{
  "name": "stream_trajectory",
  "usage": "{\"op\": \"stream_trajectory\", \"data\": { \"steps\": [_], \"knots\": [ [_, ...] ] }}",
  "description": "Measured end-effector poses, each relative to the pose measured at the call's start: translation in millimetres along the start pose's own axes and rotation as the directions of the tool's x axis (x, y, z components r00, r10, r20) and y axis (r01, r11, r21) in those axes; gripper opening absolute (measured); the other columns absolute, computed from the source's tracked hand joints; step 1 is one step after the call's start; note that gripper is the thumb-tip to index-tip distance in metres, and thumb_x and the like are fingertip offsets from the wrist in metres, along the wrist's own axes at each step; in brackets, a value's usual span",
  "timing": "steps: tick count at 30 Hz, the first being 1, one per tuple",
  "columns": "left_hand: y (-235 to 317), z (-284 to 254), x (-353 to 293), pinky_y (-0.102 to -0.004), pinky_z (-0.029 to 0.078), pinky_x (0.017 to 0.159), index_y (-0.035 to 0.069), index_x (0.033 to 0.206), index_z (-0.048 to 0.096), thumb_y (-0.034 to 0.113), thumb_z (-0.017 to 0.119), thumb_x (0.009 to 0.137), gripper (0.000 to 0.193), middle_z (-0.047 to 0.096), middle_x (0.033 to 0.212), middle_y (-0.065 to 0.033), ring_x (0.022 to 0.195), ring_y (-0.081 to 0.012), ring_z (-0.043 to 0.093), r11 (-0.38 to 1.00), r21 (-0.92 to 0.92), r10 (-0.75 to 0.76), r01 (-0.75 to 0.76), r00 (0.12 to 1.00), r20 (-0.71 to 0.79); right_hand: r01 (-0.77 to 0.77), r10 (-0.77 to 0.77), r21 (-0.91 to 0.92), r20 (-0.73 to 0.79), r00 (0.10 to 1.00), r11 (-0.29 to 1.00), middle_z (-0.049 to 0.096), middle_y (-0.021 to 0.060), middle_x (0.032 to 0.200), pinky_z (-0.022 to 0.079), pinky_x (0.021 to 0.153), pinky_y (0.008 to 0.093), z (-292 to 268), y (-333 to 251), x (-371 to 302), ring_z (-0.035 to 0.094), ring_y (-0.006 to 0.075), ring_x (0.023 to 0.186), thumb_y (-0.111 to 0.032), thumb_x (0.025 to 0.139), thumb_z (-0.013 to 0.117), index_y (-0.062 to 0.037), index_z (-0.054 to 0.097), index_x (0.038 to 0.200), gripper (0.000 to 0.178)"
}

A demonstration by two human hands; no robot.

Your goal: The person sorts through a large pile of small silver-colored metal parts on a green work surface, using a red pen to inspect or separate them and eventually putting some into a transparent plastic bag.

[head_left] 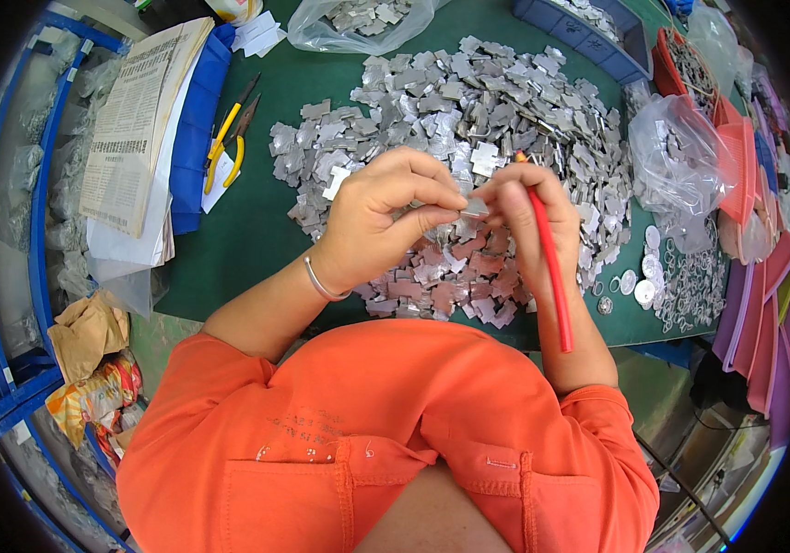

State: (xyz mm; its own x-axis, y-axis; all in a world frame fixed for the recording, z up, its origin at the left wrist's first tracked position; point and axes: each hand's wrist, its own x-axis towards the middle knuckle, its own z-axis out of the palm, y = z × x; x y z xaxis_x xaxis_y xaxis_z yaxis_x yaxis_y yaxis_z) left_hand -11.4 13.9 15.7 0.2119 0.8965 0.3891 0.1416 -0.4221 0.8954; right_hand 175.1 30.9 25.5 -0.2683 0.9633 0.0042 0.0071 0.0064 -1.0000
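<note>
My left hand [381, 217], with a silver bangle at the wrist, pinches a small flat metal piece [475, 207] between thumb and forefinger. Opposite it, my right hand [547, 221] is closed around a slim red pencil [553, 276], whose tip points away from me. Its fingertips meet the metal piece's right side and partly hide it. Beneath and beyond both hands spreads a wide heap of silvery, notched metal pieces [432, 111]. Those nearest me look reddish from the orange shirt.
Yellow-handled pliers [236, 166] lie left of the heap, beside a blue bin [199, 138] with papers. A plastic bag of pieces [358, 23] and a blue-grey bin [588, 37] stand at the back. Rings [690, 290], round discs [645, 292] and a clear bag [680, 161] are on the right.
</note>
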Motion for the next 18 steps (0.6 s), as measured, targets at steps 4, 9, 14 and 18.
{"op": "stream_trajectory", "data": {
  "steps": [4, 9, 14, 18],
  "knots": [
    [-2, 13, -2, -0.0231, 0.049, 0.069, -0.001, 0.099, 0.059, -0.005, 0.060, 0.079, 0.021, 0.059, 0.091, -0.0065, 0.083, -0.0132, 0.058, 0.985, -0.166, -0.073, 0.052, 0.990, -0.119, -0.023, 0.028, 0.235, -0.017, 0.999, 0.972, 0.057, 0.0074, 0.083, 0.056, 0.051, 0.0254, 5, 4, -5, 0.060, 0.0114, 0.070, 0.002, 0.083, 0.058, -0.0005, 0.049, 0.091, 0.012],
    [2, 2, 3, -0.0246, 0.051, 0.062, -0.002, 0.103, 0.054, 0.006, 0.052, 0.088, 0.017, 0.060, 0.082, -0.0094, 0.067, -0.0144, 0.061, 0.697, -0.536, -0.534, 0.475, 0.844, 0.053, 0.079, -0.063, 0.264, -0.068, 0.996, 0.961, 0.058, 0.0099, 0.083, 0.056, 0.050, 0.0257, 6, 1, -4, 0.060, 0.0122, 0.068, 0.005, 0.081, 0.058, -0.0003, 0.047, 0.088, 0.014],
    [6, -1, 4, -0.0229, 0.052, 0.062, -0.002, 0.102, 0.053, 0.008, 0.055, 0.087, 0.018, 0.061, 0.077, -0.0071, 0.068, -0.0131, 0.062, 0.525, -0.613, -0.607, 0.591, 0.765, 0.218, 0.455, -0.459, -0.130, -0.004, 0.888, 0.881, 0.062, 0.0153, 0.088, 0.055, 0.057, 0.0251, 2, 20, 0, 0.062, 0.0144, 0.073, 0.007, 0.078, 0.061, -0.0002, 0.047, 0.087, 0.018],
    [3, 3, 4, -0.0237, 0.053, 0.065, -0.003, 0.099, 0.053, 0.003, 0.057, 0.085, 0.016, 0.061, 0.080, -0.0079, 0.072, -0.0137, 0.064, 0.653, -0.577, -0.530, 0.490, 0.840, 0.113, 0.500, -0.508, -0.215, 0.020, 0.861, 0.839, 0.062, 0.0189, 0.098, 0.052, 0.070, 0.0255, -2, 25, 2, 0.063, 0.0180, 0.083, 0.011, 0.076, 0.060, -0.0013, 0.046, 0.088, 0.022]
  ]
}}
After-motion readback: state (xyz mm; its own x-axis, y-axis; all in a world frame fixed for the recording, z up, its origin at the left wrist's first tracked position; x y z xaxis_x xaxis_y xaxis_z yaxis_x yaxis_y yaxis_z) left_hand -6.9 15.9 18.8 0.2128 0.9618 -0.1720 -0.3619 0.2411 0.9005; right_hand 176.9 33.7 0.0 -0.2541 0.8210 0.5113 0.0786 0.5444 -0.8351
